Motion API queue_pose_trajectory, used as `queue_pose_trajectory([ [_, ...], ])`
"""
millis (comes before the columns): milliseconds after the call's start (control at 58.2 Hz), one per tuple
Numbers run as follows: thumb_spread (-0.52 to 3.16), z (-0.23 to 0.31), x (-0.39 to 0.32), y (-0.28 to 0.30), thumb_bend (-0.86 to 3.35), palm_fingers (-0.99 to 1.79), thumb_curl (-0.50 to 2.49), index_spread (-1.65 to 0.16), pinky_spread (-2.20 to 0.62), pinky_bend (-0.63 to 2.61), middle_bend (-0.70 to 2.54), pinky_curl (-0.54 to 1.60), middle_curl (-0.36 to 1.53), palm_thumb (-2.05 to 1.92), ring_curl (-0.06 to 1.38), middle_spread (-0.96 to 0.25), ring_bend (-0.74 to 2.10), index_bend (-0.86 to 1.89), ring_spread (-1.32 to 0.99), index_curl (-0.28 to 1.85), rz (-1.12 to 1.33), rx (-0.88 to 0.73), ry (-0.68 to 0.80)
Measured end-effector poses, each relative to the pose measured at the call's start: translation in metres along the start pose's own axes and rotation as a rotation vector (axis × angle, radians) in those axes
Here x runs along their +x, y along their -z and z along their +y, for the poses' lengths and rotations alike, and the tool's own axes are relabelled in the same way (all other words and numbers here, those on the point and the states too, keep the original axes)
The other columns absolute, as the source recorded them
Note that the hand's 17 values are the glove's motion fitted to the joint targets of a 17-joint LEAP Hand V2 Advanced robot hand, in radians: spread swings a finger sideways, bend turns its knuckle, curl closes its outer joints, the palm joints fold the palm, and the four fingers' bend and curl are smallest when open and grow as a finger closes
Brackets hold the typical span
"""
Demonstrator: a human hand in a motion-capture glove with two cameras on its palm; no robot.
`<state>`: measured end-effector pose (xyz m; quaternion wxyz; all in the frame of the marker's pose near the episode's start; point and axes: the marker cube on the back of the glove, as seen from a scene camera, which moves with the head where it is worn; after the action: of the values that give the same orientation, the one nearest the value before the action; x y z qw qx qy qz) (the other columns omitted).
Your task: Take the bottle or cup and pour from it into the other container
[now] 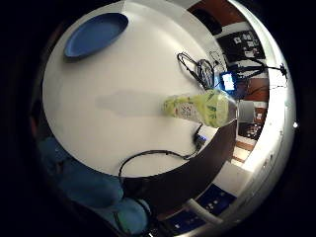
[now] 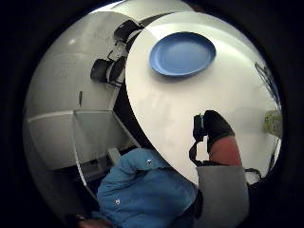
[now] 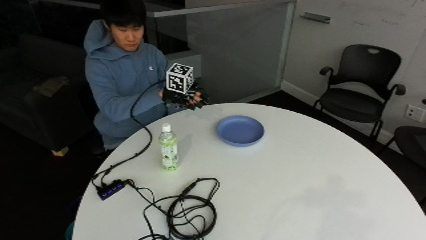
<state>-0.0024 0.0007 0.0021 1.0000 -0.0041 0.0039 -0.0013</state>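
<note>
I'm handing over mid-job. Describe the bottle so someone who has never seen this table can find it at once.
Start at the round white table. On the side nearest the seated person, between the blue plate and the coil of black cables, the bottle stands upright. It is the only tall thing there: clear plastic, white cap, green-and-yellow label.

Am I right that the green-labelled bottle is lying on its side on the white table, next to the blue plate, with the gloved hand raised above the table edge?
Not quite: the bottle stands upright, cap on, as the outside view shows. The rest holds: it is on the white table near the blue plate, and the gloved hand is raised, holding nothing.
</note>
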Motion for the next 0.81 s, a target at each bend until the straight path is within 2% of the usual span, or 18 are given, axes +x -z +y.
queue_pose_trajectory([
  [103, 0.58, 0.001, -0.001, -0.002, 0.38, 0.18, 0.2, -0.27, 0.16, 0.47, 0.18, 0.12, 0.07, 0.68, 0.1, 0.01, 0.32, 0.15, 0.14, 0.09, 0.015, -0.011, -0.005],
  [258, 0.8, 0.005, 0.001, -0.003, 0.31, 0.14, 0.27, -0.34, 0.21, 0.51, 0.18, 0.16, 0.13, 0.74, 0.14, 0.02, 0.35, 0.16, 0.18, 0.15, 0.03, 0.002, 0.001],
  [807, 0.96, 0.058, 0.043, 0.015, 0.07, 0.11, 0.42, -0.36, 0.24, 0.54, 0.19, 0.21, 0.26, 0.85, 0.22, 0.03, 0.39, 0.16, 0.21, 0.24, 0.103, 0.101, -0.058],
])
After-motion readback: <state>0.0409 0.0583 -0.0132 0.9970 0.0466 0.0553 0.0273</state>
